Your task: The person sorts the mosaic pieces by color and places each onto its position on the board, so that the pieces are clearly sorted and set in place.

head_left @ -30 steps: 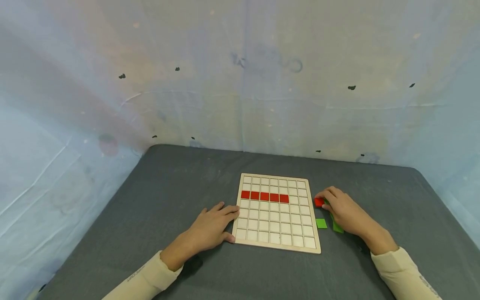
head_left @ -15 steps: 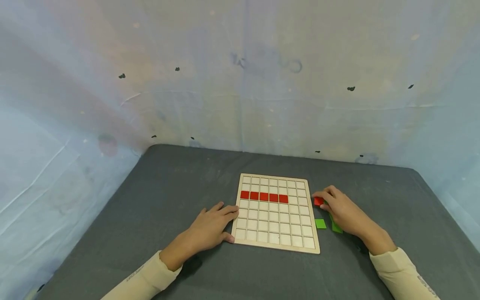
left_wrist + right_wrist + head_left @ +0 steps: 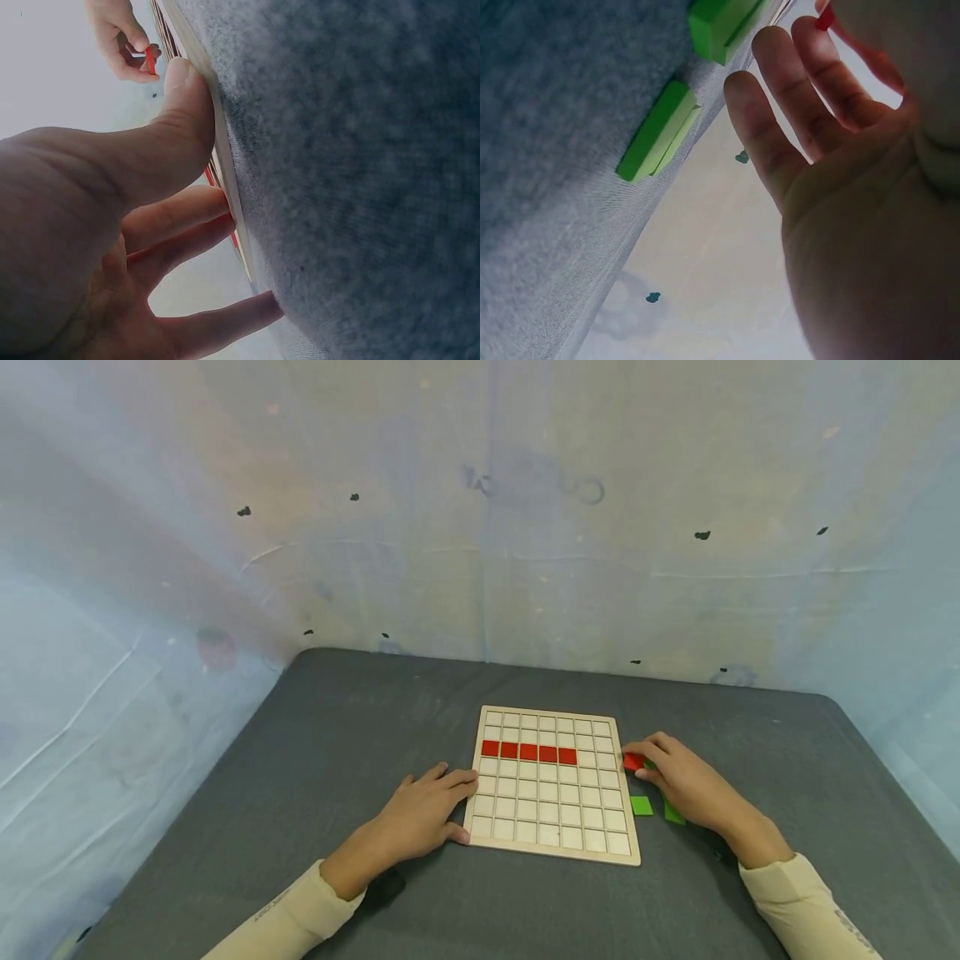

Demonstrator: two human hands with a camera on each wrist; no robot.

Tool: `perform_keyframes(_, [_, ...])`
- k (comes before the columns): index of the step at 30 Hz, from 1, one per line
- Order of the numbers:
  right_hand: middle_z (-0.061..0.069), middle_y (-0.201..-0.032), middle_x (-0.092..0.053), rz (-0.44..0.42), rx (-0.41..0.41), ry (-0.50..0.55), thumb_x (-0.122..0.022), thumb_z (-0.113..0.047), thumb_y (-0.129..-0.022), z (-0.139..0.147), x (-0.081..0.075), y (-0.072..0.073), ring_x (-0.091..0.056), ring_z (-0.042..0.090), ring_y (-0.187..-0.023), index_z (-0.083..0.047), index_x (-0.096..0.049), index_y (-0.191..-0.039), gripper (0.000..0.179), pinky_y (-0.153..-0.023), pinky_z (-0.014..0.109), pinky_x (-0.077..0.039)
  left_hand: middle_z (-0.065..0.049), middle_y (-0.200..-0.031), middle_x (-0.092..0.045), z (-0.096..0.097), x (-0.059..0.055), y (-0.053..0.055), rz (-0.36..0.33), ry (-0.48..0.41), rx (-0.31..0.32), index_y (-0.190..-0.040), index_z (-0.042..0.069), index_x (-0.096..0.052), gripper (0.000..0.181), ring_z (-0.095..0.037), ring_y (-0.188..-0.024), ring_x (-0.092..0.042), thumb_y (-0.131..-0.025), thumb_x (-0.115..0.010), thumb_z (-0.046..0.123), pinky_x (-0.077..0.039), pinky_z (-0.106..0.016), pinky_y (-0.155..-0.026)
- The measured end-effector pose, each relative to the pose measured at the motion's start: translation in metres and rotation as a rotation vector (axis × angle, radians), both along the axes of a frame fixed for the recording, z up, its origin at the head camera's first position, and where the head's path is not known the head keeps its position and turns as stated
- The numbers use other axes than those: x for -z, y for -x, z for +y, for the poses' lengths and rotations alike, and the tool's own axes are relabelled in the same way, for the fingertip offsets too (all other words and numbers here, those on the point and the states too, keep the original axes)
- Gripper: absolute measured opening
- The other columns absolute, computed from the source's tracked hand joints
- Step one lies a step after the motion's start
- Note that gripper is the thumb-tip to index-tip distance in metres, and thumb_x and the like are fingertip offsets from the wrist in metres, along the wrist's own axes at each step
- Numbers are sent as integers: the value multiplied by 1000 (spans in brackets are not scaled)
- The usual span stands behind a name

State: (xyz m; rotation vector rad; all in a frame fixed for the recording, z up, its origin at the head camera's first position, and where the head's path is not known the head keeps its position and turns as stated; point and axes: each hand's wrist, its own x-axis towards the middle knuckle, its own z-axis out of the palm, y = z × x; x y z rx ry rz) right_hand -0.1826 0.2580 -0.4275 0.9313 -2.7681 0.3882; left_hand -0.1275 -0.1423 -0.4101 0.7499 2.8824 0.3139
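Note:
A wooden grid board (image 3: pixel 555 853) lies flat on the dark tabletop. Several red square tiles (image 3: pixel 528 752) fill the left part of its third row from the back. My left hand (image 3: pixel 423 814) rests at the board's left edge, its thumb and some fingertips touching the rim with fingers spread. Just off the board's right side, my right hand (image 3: pixel 686 781) pinches a red tile (image 3: pixel 633 762) between thumb and fingers. The left wrist view shows this red tile (image 3: pixel 151 61) held edge-on; in the right wrist view the palm mostly hides it.
One green tile (image 3: pixel 641 806) lies close to the board's right edge. More green pieces (image 3: pixel 673 812) sit under and beside my right hand, partly covered by it. A pale hanging sheet (image 3: pixel 480 568) closes off the table's back and sides.
The red tile in my right hand has shifted slightly left, towards the board. My left hand and the row of tiles on the board stay as they were.

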Motion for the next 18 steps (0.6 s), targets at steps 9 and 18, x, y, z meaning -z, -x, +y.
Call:
perform_keyframes(9, [1,-113,-60,-41,18,-14,-68,-15,-95,-1,-1,0,-56,10,-93,-14,-61,-132,38,-76,34,-50,3,-154,-46,0,0,-1,-3,-6,-8,-143,16,-55,72,-40,-144,-40,-81,-76,45,-39,-73,-100])
perform_keyframes(18, [-2,-115,-58,-70,-11,50,-66,-15,-96,-1,-3,1,-52,4,-91,-13,-60,-134,38,-74,29,-48,3,-154,-46,1,0,-1,-10,-6,-12,-143,17,-55,72,-40,-144,-39,-81,-76,45,-39,-73,-100])
